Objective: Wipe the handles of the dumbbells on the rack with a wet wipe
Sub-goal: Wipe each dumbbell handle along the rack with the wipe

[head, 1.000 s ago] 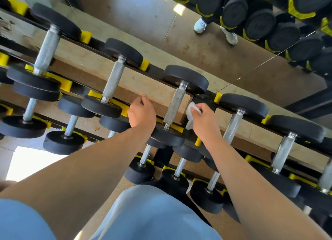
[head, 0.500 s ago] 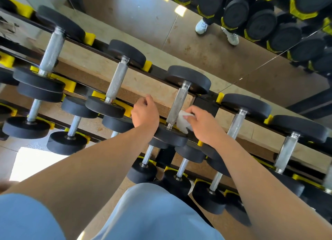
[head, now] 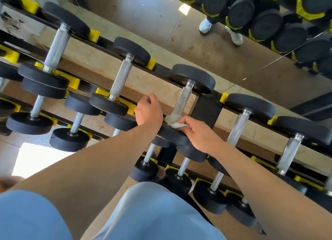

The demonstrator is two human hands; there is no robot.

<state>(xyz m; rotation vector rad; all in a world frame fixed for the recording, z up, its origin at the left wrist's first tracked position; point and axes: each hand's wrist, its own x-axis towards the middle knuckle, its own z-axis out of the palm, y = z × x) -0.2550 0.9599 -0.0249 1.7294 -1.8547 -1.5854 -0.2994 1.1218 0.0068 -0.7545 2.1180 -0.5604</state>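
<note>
Along the black steel rack with yellow cradles, tiers of black-headed dumbbells with knurled steel handles lie side by side. The handle now in hand has the crumpled white wet wipe wrapped at its near end, pinched there by the right hand. The left hand rests beside it, fingers loosely curled on the rail, holding nothing. Judging by the many handles on either side, most of the job looks unfinished; which are already clean cannot be told.
</note>
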